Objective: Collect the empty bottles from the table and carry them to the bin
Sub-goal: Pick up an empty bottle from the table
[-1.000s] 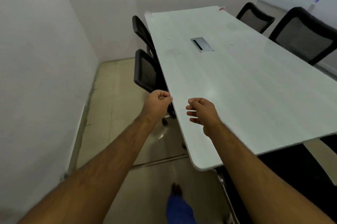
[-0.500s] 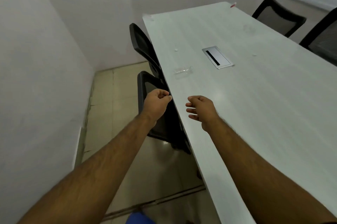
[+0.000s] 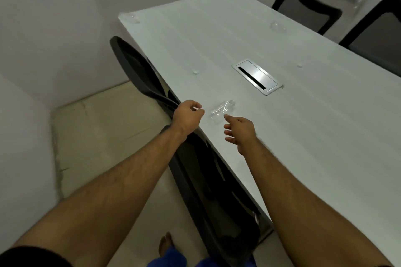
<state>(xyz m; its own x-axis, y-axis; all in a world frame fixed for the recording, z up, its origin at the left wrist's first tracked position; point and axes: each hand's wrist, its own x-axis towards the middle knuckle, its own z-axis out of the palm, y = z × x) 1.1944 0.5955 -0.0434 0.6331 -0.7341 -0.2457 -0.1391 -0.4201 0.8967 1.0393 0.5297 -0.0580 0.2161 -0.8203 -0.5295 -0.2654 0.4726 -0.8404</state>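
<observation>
Crushed clear bottle (image 3: 221, 110) is seen lying flat near the bench (image 3: 303, 136) edge; right hand (image 3: 240, 129) is held spread just beside it, likely for pickup, left hand (image 3: 188, 114) curled, apparently empty.

Left hand (image 3: 187, 114) and right hand (image 3: 240, 129) are bare, forearms (image 3: 130, 171) a bit hairy. Black short sleeve (image 3: 32, 256), blue trousers (image 3: 171, 260), one bare foot (image 3: 166, 242).

A crushed clear bottle (image 3: 222, 109) lies on its side on the pale table (image 3: 314, 136), close to the table's left edge. The right hand (image 3: 239, 129) hovers just beside it, fingers loosely spread and the forefinger stretched toward it. The left hand (image 3: 187, 114) hangs over the table edge with its fingers curled, holding nothing. A metal cable port (image 3: 255, 76) sits farther along. A black chair (image 3: 138, 69) is tucked in at the left.
</observation>
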